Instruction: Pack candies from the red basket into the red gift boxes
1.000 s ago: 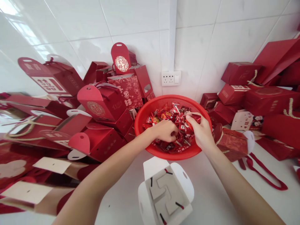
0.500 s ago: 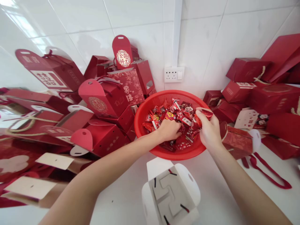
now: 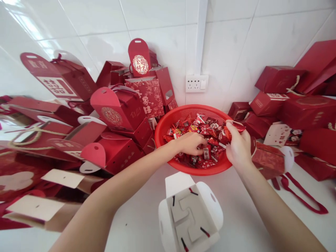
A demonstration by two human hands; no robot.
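Observation:
A red plastic basket [image 3: 160, 130] full of small wrapped candies [image 3: 201, 130] stands against the wall. My left hand [image 3: 191, 142] reaches down into it, fingers curled among the candies; what lies between the fingertips is hidden. At the basket's right rim my right hand [image 3: 238, 146] is closed around several red wrapped candies [image 3: 228, 134], thumb on top. In front of the basket sits an open gift box [image 3: 193, 218], its white flaps spread and black-and-red cord ends showing inside. Neither hand touches the box.
Red gift boxes [image 3: 119, 108] are piled on the left, some with rope handles. More red boxes [image 3: 273, 103] are stacked on the right, beside a dark red ribbon loop [image 3: 304, 196] on the white table [image 3: 139, 210]. A wall socket [image 3: 196, 83] is behind the basket.
My left hand has shifted slightly within the candies, its fingers more curled. My right hand stays at the rim, still holding candies. The basket looks slightly shifted and the view has moved a little.

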